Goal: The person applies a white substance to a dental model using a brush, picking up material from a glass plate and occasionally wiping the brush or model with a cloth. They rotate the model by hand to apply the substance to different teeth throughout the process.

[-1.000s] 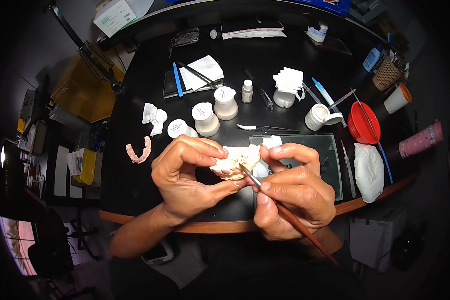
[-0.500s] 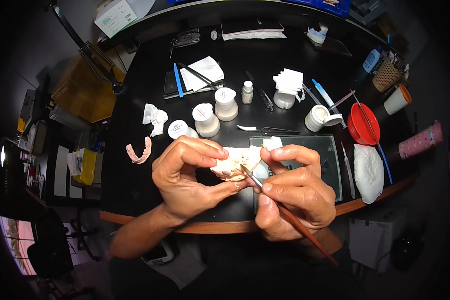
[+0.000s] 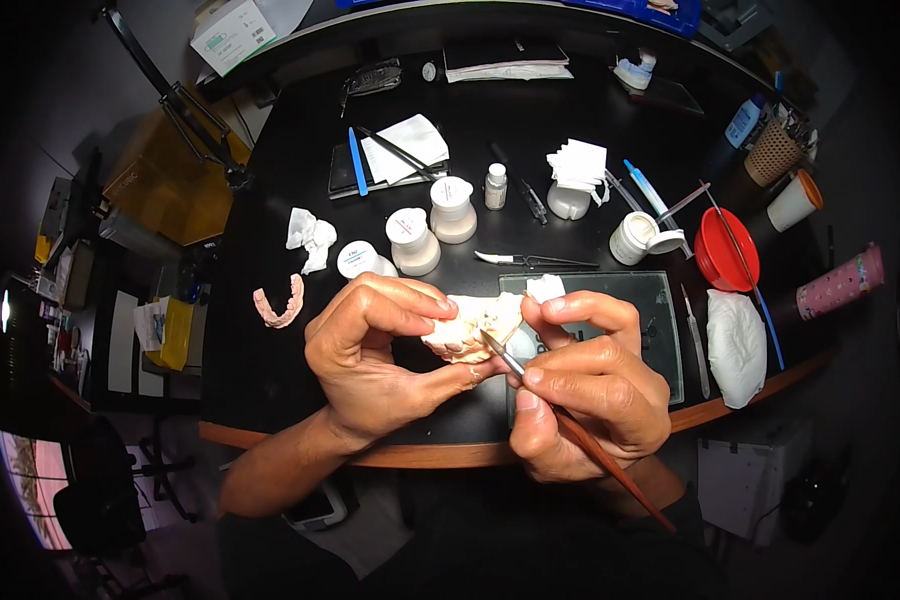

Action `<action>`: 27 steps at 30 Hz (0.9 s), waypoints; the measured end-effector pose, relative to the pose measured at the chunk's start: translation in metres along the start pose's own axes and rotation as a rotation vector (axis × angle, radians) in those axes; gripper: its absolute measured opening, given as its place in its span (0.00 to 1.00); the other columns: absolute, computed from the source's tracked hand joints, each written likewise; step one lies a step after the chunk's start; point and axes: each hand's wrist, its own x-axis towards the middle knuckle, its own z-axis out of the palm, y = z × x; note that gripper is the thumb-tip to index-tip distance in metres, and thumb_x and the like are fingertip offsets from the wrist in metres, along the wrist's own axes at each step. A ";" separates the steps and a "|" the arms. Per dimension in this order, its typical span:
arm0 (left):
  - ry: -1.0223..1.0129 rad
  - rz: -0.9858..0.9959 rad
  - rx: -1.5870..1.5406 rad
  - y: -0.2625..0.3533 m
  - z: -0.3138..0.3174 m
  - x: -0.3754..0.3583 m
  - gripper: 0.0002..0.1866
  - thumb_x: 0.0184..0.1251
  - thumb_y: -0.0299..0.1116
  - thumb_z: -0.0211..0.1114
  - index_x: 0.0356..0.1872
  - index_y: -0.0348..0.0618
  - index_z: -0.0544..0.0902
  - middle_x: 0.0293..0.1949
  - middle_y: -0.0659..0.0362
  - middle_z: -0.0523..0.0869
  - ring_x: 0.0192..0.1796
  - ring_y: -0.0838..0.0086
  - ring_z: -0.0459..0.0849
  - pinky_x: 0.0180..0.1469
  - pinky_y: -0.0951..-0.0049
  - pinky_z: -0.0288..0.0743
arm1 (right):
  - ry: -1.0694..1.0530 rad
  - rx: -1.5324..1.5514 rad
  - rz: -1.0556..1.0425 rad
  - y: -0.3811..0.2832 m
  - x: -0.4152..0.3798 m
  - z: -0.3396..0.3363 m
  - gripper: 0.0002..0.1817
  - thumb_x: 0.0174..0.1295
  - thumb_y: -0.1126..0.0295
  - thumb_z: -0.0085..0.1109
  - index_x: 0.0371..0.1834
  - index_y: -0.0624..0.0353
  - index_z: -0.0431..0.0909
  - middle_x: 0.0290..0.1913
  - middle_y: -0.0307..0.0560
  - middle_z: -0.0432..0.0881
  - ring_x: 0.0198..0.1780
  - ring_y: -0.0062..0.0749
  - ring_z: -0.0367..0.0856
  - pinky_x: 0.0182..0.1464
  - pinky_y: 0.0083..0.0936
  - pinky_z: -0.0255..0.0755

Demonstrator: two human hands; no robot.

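My left hand (image 3: pixel 375 355) grips a cream-coloured dental model (image 3: pixel 460 335) between thumb and fingers, above the desk's front part. In my right hand (image 3: pixel 605 385) is a fine-tipped brush (image 3: pixel 592 445) with a reddish-brown wooden handle, held like a pen. Its tip touches the model's toothed face, or sits just in front of it. My right index finger is close against the model's right end. Partly hidden behind my right hand lies a glass slab (image 3: pixel 660 340). A pink horseshoe-shaped dental arch (image 3: pixel 279 301) rests on the desk left of my left hand.
Labelled powder jars (image 3: pixel 412 240) stand just beyond my left hand, with tweezers (image 3: pixel 535 259) to their right. Further right are an open white jar (image 3: pixel 634 237), a red bowl (image 3: pixel 726 250), a white cloth pad (image 3: pixel 737 348) and a slim metal tool (image 3: pixel 695 340). The desk's wooden edge (image 3: pixel 450 455) runs below my hands.
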 end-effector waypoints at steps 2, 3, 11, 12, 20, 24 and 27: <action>0.001 -0.001 -0.002 0.000 0.000 0.000 0.27 0.38 0.24 0.89 0.37 0.42 0.77 0.39 0.53 0.85 0.45 0.68 0.89 0.49 0.67 0.86 | -0.001 -0.001 -0.006 0.000 0.000 0.000 0.11 0.50 0.83 0.68 0.37 0.63 0.83 0.33 0.47 0.85 0.52 0.47 0.83 0.54 0.36 0.87; 0.002 -0.002 -0.003 0.000 0.000 0.000 0.27 0.38 0.24 0.89 0.37 0.42 0.78 0.39 0.53 0.85 0.46 0.67 0.89 0.49 0.67 0.86 | -0.002 -0.002 -0.009 0.001 0.000 0.000 0.11 0.50 0.83 0.68 0.37 0.63 0.83 0.33 0.47 0.85 0.52 0.47 0.83 0.54 0.36 0.87; 0.000 -0.052 -0.063 0.001 0.001 0.001 0.27 0.39 0.25 0.90 0.35 0.42 0.77 0.38 0.53 0.85 0.44 0.68 0.89 0.48 0.67 0.87 | 0.028 0.043 -0.009 0.002 -0.003 0.000 0.11 0.51 0.84 0.67 0.38 0.64 0.83 0.33 0.47 0.85 0.53 0.47 0.82 0.54 0.39 0.87; 0.003 -0.069 -0.075 0.001 0.001 0.001 0.27 0.39 0.25 0.90 0.35 0.41 0.77 0.38 0.53 0.85 0.44 0.68 0.89 0.48 0.67 0.86 | 0.031 0.044 -0.009 0.002 -0.003 0.000 0.11 0.51 0.84 0.67 0.38 0.64 0.83 0.33 0.47 0.85 0.53 0.47 0.82 0.54 0.39 0.87; 0.018 -0.105 -0.100 0.003 0.003 0.000 0.27 0.39 0.25 0.90 0.35 0.41 0.76 0.38 0.53 0.86 0.43 0.69 0.88 0.49 0.67 0.85 | 0.011 -0.015 -0.021 0.001 0.000 0.000 0.11 0.49 0.84 0.68 0.37 0.63 0.83 0.33 0.46 0.85 0.52 0.48 0.83 0.53 0.37 0.87; 0.025 -0.117 -0.098 0.004 0.003 0.000 0.27 0.39 0.26 0.90 0.35 0.41 0.76 0.38 0.53 0.86 0.44 0.68 0.88 0.50 0.66 0.85 | 0.005 -0.024 -0.021 0.001 -0.001 0.000 0.10 0.49 0.83 0.69 0.36 0.63 0.84 0.32 0.46 0.85 0.51 0.47 0.83 0.52 0.36 0.87; 0.022 -0.112 -0.088 0.004 0.003 0.000 0.27 0.39 0.26 0.90 0.35 0.41 0.76 0.38 0.53 0.86 0.44 0.68 0.89 0.50 0.66 0.85 | 0.009 -0.026 -0.018 0.001 0.000 0.001 0.10 0.50 0.83 0.69 0.36 0.64 0.84 0.32 0.45 0.84 0.52 0.47 0.83 0.51 0.35 0.87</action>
